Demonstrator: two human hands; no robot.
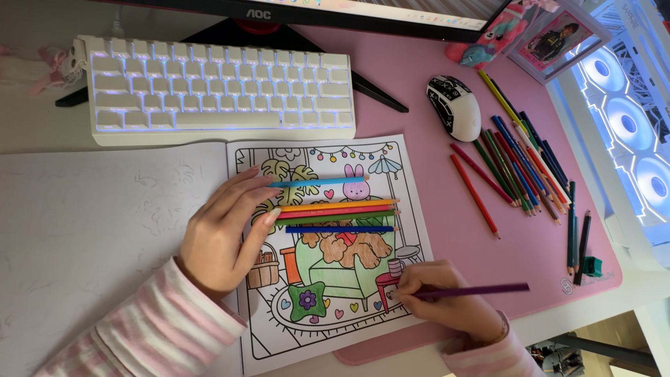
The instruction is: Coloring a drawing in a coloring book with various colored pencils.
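Purple is the colour of the pencil [466, 290] that the right hand [447, 301] is gripping, its fingers closed around the shaft near the tip, with the tip touching the colouring book [328, 244] near the lower right corner of the printed page, just beside the small red stool in the drawing. The pencil's back end is pointing toward the right edge of the pink desk mat [419, 84]. The left hand [227, 234] is lying flat on the left side of the same page, fingers stretched out and close together, gripping nothing; its fingertips are touching the left ends of a row of coloured pencils [338, 208] lying across the picture: light blue at the top, then orange, red, green and dark blue. Both wrists are wearing pink-and-white striped sleeves [160, 328]. The book is lying open across the front edge of the mat, its blank left page resting on the bare desk. Behind the book, a white keyboard [216, 87] is sitting toward the back edge, under a monitor's stand. A black-and-white mouse [453, 106] is resting to the keyboard's right, and a loose spread of pencils [520, 164] is lying along the mat's right side, well apart from both hands.
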